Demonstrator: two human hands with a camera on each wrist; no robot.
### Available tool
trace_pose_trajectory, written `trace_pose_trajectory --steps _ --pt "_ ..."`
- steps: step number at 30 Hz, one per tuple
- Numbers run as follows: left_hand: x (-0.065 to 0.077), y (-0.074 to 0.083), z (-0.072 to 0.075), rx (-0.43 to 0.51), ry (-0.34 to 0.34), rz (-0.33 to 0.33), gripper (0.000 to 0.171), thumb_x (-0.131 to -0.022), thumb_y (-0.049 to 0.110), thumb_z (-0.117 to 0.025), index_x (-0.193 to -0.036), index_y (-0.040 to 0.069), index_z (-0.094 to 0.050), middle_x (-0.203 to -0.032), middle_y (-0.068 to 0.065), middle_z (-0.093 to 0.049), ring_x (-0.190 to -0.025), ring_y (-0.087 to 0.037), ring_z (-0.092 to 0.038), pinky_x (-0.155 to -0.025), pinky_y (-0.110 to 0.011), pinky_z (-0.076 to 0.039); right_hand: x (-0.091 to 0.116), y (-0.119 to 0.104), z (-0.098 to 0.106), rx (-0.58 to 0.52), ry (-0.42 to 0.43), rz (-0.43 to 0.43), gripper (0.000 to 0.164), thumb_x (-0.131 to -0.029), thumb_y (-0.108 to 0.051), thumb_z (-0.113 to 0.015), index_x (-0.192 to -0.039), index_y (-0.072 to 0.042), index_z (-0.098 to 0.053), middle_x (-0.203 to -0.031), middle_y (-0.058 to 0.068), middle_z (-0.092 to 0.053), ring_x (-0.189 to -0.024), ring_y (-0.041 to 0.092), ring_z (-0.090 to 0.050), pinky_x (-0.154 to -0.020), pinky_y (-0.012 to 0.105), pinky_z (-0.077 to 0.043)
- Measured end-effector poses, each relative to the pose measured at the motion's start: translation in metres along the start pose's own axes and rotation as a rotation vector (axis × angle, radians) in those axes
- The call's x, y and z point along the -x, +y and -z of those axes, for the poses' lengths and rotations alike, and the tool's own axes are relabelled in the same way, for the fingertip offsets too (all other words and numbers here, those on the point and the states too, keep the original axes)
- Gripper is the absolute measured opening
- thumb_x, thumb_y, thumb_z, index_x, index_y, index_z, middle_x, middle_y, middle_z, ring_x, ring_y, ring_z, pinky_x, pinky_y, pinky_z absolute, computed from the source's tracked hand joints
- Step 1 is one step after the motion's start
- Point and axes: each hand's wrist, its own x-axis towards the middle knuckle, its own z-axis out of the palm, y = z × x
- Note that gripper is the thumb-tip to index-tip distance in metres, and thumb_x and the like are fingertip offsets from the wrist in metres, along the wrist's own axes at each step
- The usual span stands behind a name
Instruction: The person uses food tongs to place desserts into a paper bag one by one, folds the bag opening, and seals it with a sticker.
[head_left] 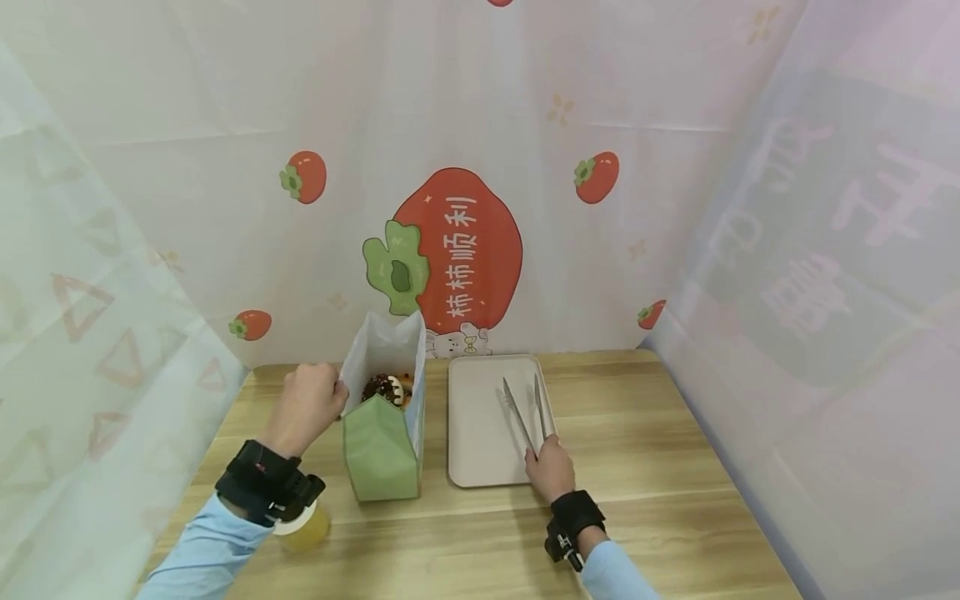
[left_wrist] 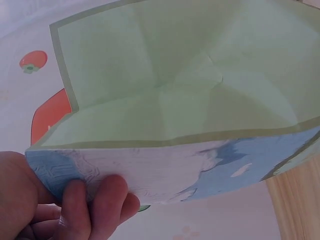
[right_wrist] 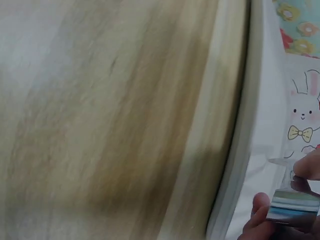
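A green and white paper bag [head_left: 382, 454] stands upright on the table, its mouth spread. Inside lies a doughnut [head_left: 384, 388] with dark and white topping, partly hidden by the bag's front. My left hand [head_left: 309, 400] pinches the bag's upper left edge; in the left wrist view the fingers [left_wrist: 107, 202] curl against its blue and white printed side. Metal tongs [head_left: 517, 410] are held by my right hand [head_left: 551, 469], their arms spread apart over a pale rectangular tray [head_left: 480, 442]. In the right wrist view the tongs' shiny end [right_wrist: 295, 205] shows between the fingers.
A small container of something yellow [head_left: 307, 533] with a white lid sits under my left wrist. The wooden table [head_left: 615, 533] is bordered by printed cloth sheets [head_left: 540, 250] at the back and both sides. The tray lies right of the bag.
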Motion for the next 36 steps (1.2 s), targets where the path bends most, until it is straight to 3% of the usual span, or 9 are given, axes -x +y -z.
trace_pose_trajectory --steps 9,12,15,20,25,28,32,34,36 --pt "0.005 -0.003 0.000 0.005 -0.006 0.001 0.037 -0.087 -0.002 -0.054 -0.053 0.011 -0.046 -0.049 -0.001 -0.046 -0.044 -0.013 -0.043 -0.048 -0.029 -0.033 0.000 0.007 -0.006 0.112 -0.014 0.060 0.043 -0.084 -0.020 -0.075 -0.098 0.016 -0.057 -0.081 0.023 -0.057 -0.070 0.037 -0.060 -0.061 0.047 -0.051" --pt "0.007 -0.004 -0.001 -0.011 0.006 -0.001 0.037 -0.087 0.000 -0.055 -0.054 0.012 -0.045 -0.050 -0.001 -0.041 -0.045 -0.014 -0.039 -0.049 -0.030 -0.032 -0.007 0.002 0.003 0.119 -0.034 0.109 0.053 -0.084 -0.027 -0.076 -0.106 0.017 -0.056 -0.088 0.026 -0.057 -0.076 0.039 -0.060 -0.066 0.049 -0.052" --pt "0.009 -0.004 -0.003 -0.032 0.022 -0.005 0.036 -0.088 0.001 -0.057 -0.055 0.011 -0.045 -0.051 -0.001 -0.040 -0.047 -0.015 -0.038 -0.050 -0.031 -0.032 -0.026 -0.014 0.024 0.118 -0.053 0.204 0.062 -0.085 -0.030 -0.077 -0.120 0.015 -0.054 -0.103 0.030 -0.058 -0.090 0.041 -0.061 -0.076 0.051 -0.054" --pt "0.014 -0.003 -0.004 -0.015 0.013 0.026 0.032 -0.092 0.012 -0.063 -0.061 0.009 -0.054 -0.052 0.000 -0.044 -0.047 -0.015 -0.041 -0.048 -0.030 -0.032 -0.080 -0.078 0.073 0.100 -0.124 0.465 0.072 -0.085 -0.022 -0.079 -0.138 0.011 -0.044 -0.129 0.033 -0.053 -0.118 0.045 -0.055 -0.099 0.053 -0.048" --pt "0.027 0.007 0.000 0.036 -0.035 0.140 0.043 -0.092 0.041 -0.068 -0.081 0.001 -0.060 -0.057 -0.002 -0.048 -0.048 -0.015 -0.045 -0.045 -0.029 -0.032 -0.131 -0.165 0.106 0.225 -0.257 0.735 0.081 -0.085 -0.020 -0.079 -0.149 0.002 -0.034 -0.147 0.024 -0.044 -0.135 0.040 -0.043 -0.111 0.049 -0.039" --pt "0.037 0.020 -0.001 0.049 -0.076 0.241 0.070 -0.086 0.055 -0.070 -0.109 -0.010 -0.058 -0.070 -0.012 -0.061 -0.057 -0.022 -0.058 -0.048 -0.034 -0.043 -0.152 -0.210 0.103 0.372 -0.325 0.864 0.091 -0.083 -0.019 -0.081 -0.155 -0.005 -0.027 -0.159 0.017 -0.033 -0.142 0.037 -0.036 -0.106 0.042 -0.046" --pt "0.050 0.037 -0.016 0.092 -0.087 0.331 0.102 -0.081 0.060 -0.073 -0.140 -0.013 -0.034 -0.088 -0.026 -0.066 -0.071 -0.037 -0.067 -0.056 -0.043 -0.052 -0.170 -0.253 0.078 0.578 -0.374 1.022 0.105 -0.081 -0.020 -0.083 -0.160 -0.016 -0.015 -0.167 0.007 -0.018 -0.148 0.036 -0.028 -0.096 0.041 -0.054" --pt "0.054 0.044 -0.027 0.136 -0.060 0.347 0.110 -0.080 0.056 -0.076 -0.148 -0.011 -0.022 -0.105 -0.034 -0.064 -0.085 -0.045 -0.068 -0.066 -0.048 -0.055 -0.174 -0.269 0.065 0.669 -0.381 1.109 0.107 -0.082 -0.020 -0.082 -0.161 -0.021 -0.010 -0.168 0.004 -0.013 -0.150 0.036 -0.027 -0.096 0.044 -0.054" --pt "0.057 0.050 -0.038 0.182 -0.027 0.358 0.116 -0.079 0.052 -0.078 -0.153 -0.009 -0.012 -0.130 -0.040 -0.053 -0.103 -0.051 -0.064 -0.076 -0.054 -0.055 -0.175 -0.284 0.055 0.743 -0.377 1.183 0.107 -0.082 -0.021 -0.081 -0.161 -0.024 -0.009 -0.169 0.001 -0.012 -0.150 0.035 -0.027 -0.095 0.044 -0.054"
